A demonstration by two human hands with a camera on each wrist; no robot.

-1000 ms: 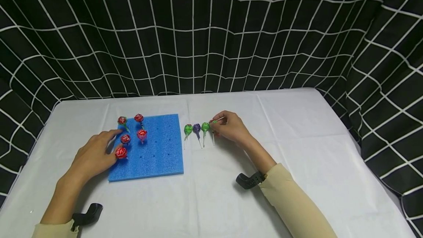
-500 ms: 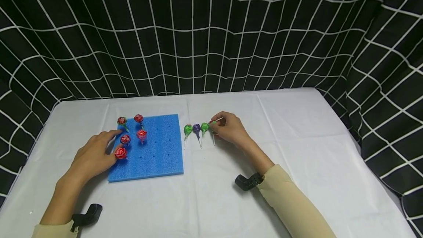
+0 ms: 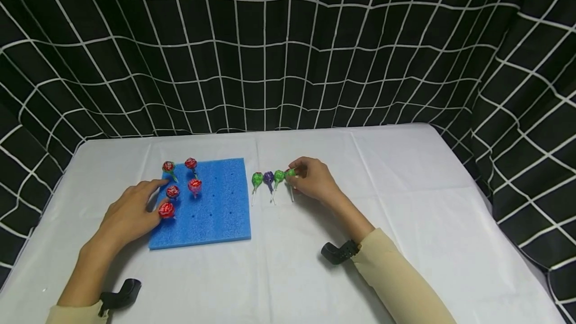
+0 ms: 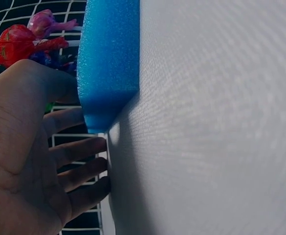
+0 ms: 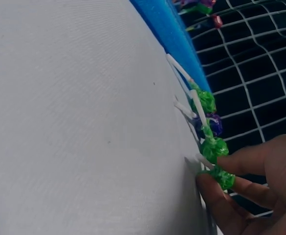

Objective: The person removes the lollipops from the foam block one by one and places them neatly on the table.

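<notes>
My left hand (image 3: 131, 214) rests at the left edge of the blue foam block (image 3: 225, 224), thumb and fingers spread. In the left wrist view the thumb of that hand (image 4: 20, 147) lies against the foam (image 4: 108, 54), below a red lollipop (image 4: 15, 45). Several red-topped lollipops, one of them (image 3: 166, 209) beside the thumb, stand in the foam. My right hand (image 3: 315, 181) pinches the rightmost green lollipop (image 3: 291, 172) of a row right of the foam. In the right wrist view the fingers of that hand (image 5: 250, 191) surround this green head (image 5: 224, 177), with another green lollipop (image 5: 214, 148) touching a fingertip.
Further left in the row lie a purple lollipop (image 3: 268, 177) and a green one (image 3: 257, 179), sticks toward me. Small holes dot the foam. A white cloth (image 3: 405, 189) covers the table, and a black curtain with white grid lines (image 3: 288, 54) hangs behind it.
The angled white stick that showed above my right fingers is out of sight, and a green head now shows at the fingertips. My left hand stays by the foam. The head view has tilted slightly.
</notes>
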